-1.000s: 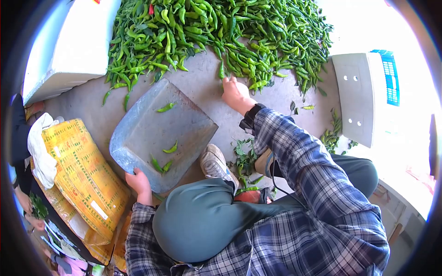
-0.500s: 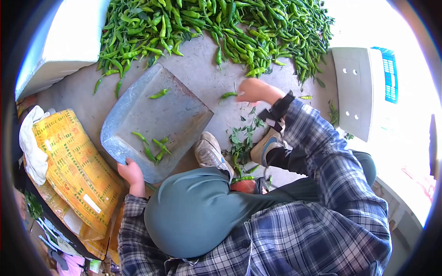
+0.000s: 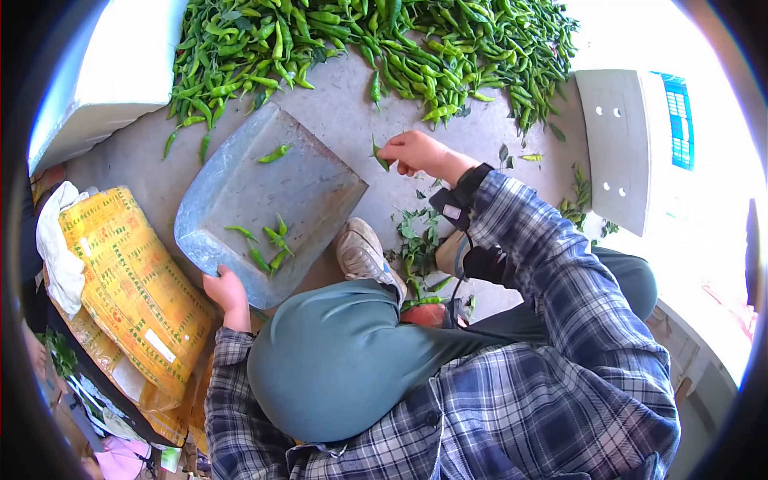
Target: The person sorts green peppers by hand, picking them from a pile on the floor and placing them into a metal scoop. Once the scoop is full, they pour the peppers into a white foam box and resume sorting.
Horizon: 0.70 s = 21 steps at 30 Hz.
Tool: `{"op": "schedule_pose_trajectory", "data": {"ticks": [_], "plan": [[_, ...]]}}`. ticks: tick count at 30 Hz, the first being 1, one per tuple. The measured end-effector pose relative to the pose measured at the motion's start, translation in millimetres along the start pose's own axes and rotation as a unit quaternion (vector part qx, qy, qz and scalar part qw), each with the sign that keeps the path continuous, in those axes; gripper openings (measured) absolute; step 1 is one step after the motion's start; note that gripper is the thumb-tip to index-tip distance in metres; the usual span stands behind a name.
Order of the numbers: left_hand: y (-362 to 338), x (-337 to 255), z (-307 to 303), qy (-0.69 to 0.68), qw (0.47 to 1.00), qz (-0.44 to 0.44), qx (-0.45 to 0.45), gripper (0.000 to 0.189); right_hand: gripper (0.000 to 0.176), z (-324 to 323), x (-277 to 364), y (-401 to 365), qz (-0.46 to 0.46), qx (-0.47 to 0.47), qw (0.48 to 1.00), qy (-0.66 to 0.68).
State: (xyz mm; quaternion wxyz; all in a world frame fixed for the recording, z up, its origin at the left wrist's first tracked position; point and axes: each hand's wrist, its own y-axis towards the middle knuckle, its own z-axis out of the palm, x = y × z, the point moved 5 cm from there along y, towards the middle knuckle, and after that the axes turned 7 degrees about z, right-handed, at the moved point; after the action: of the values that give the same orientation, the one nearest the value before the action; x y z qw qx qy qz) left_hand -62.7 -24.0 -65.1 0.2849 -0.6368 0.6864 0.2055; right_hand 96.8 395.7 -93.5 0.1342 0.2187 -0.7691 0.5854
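My left hand [image 3: 227, 294] grips the near edge of a grey metal scoop [image 3: 312, 188] lying on the floor. Inside the scoop is a lone green pepper [image 3: 274, 154] toward the far side, and several more [image 3: 276, 237] sit in its nearer part. To the right of the scoop, my right hand [image 3: 412, 154] pinches one green pepper [image 3: 378, 152] just above the floor. A large heap of green peppers [image 3: 384, 40] spreads beyond both hands.
Loose leaves [image 3: 416, 240] lie around my shoes [image 3: 364, 254]. A white foam box [image 3: 124, 72] stands at the upper left, above yellow-taped cardboard [image 3: 132, 280]. At the right are a pale foam panel [image 3: 614, 152] and a blue crate [image 3: 678, 120].
My right hand has moved slightly left and up, and the pepper at its fingertips now points upward. My left hand and the scoop have hardly moved.
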Motion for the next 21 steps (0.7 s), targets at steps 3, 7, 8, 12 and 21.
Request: {"op": "schedule_pose_trajectory", "data": {"ticks": [3, 7, 8, 12, 21], "plan": [[2, -3, 1, 0.023, 0.999, 0.022, 0.012, 0.03, 0.023, 2, 11, -18, 0.002, 0.151, 0.933, 0.327], [2, -6, -1, 0.04, 0.999, 0.003, 0.01, 0.032, 0.021, -2, 31, -41, -0.039, 0.207, 0.88, 0.426], [2, -5, -1, 0.045, 0.999, -0.001, 0.013, 0.033, 0.02, -3, 35, -46, -0.038, 0.213, 0.865, 0.453], [4, -4, 1, 0.048, 0.999, 0.008, 0.017, 0.035, 0.017, -3, 29, -52, -0.031, 0.194, 0.855, 0.481], [-1, -18, -1, 0.057, 0.997, -0.045, 0.032, 0.035, 0.018, -9, 16, -63, -0.022, 0.136, 0.865, 0.482]]}}
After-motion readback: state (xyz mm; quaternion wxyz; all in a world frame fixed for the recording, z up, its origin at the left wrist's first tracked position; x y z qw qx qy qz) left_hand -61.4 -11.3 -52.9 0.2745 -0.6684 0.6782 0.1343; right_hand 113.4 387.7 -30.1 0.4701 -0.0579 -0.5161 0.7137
